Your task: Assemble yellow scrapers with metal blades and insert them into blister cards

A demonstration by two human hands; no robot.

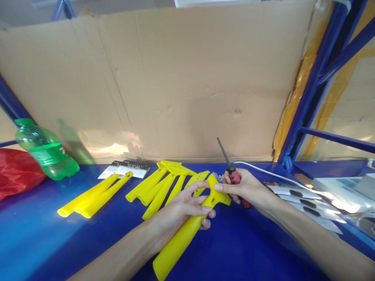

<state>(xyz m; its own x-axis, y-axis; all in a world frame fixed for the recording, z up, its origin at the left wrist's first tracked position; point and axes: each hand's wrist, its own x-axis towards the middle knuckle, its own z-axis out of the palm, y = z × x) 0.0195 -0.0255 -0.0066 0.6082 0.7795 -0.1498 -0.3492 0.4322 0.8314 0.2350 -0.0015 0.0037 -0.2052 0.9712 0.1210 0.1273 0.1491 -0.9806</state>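
Note:
My left hand (187,205) is closed around a yellow handle (178,244) with a wide, forked head, tilted up and away from me. In my right hand (244,185) is a screwdriver (234,176) with a red and black grip, its dark shaft pointing up and left. The right thumb also touches the handle's head, where a small hole or screw shows. Several similar yellow handles (156,197) lie in a group just beyond my left hand. Small pale bits (222,176) are partly visible behind the head; I cannot make out what they are.
More yellow handles (101,199) with printed cards (124,168) lie to the left. A green bottle (48,152) leans beside a red bag (19,171). Cardboard (175,86) walls off the back. At right are a white cable (272,177), flat packages (304,205) and a blue frame (307,93).

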